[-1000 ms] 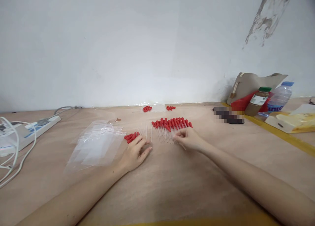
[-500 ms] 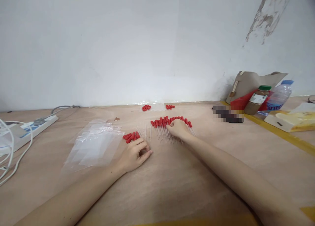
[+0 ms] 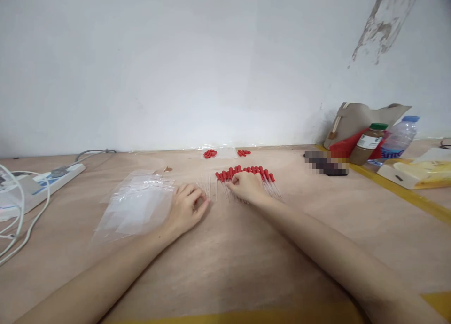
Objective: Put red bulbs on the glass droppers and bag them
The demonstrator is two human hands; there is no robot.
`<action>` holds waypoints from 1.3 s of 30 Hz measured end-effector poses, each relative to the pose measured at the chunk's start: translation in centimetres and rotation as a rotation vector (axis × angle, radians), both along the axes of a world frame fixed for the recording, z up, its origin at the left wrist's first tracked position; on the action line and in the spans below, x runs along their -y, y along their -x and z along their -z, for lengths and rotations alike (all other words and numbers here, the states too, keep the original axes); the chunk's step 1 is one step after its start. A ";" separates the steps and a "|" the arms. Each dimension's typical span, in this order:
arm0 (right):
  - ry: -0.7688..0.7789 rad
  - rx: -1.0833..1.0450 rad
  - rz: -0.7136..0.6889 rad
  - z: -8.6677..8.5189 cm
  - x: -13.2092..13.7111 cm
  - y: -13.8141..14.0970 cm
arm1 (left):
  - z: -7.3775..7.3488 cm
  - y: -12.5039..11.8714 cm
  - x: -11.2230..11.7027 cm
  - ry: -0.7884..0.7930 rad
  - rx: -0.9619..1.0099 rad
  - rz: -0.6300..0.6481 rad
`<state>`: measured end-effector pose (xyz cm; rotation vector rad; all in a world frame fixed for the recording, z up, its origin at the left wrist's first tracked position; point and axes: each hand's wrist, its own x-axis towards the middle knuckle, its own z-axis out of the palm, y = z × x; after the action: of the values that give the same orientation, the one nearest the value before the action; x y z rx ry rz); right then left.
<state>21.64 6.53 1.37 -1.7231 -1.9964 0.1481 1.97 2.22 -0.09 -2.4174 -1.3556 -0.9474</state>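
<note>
My right hand (image 3: 246,186) reaches over a row of glass droppers with red rubber bulbs (image 3: 268,174). Its thumb and fingers are pinched together at the droppers; what is between them is hidden. My left hand (image 3: 186,206) rests palm down where a small pile of loose red bulbs lay, covering them. Its fingers are curved and apart, the thumb stretched to the right. Thin clear glass tubes (image 3: 213,188) without bulbs lie between the two hands. Left of my left hand, clear plastic bags (image 3: 136,206) are spread in an overlapping stack.
Bags with red bulbs (image 3: 210,154) lie by the wall. At left is a power strip (image 3: 42,192) with white cables (image 3: 24,230). A dark pixelated object (image 3: 327,165), a green-capped bottle (image 3: 369,144), a water bottle (image 3: 398,138) and a yellow-white packet (image 3: 419,171) stand or lie at right.
My right hand has shifted left along the droppers, uncovering those at the right end. My left hand has moved slightly left and up, over the loose red bulbs that showed before.
</note>
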 end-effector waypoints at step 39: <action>-0.333 -0.035 -0.457 3.9 5.5 -5.6 | -0.1 -1.2 1.7 0.394 0.031 0.234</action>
<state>27.23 1.08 -2.48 -1.0409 -2.2114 -0.0040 3.20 0.52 -0.01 -2.9189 -1.4033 -0.8348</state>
